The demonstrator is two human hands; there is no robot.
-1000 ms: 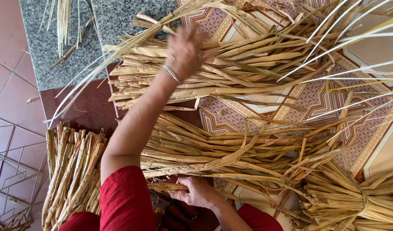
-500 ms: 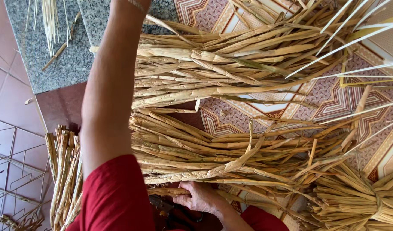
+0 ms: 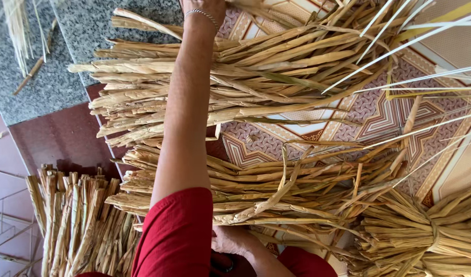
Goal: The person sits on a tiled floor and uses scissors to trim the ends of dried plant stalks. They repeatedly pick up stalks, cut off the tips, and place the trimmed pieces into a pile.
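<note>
I see the patterned floor [image 3: 317, 138] under most of the view, largely covered by dried stalks. The upper bundle of stalks [image 3: 256, 77] lies crosswise, cut ends on the grey stone slab [image 3: 45, 87] at left; its far ends run out of the frame at right. The lower bundle [image 3: 276, 190] lies just below it, partly hidden by my red sleeve [image 3: 176, 236]. A tied sheaf [image 3: 430, 236] sits at bottom right, cut off by the edge. A further upright bunch [image 3: 76, 220] stands at bottom left, its base out of view.

My left arm reaches across the upper bundle. The left hand [image 3: 207, 6] is cut off by the top edge beyond the wrist bracelet [image 3: 203, 14]; I cannot tell its grip. My right hand [image 3: 234, 240] rests against the underside of the lower bundle, fingers hidden beneath the stalks; I cannot tell whether it clasps them.
</note>
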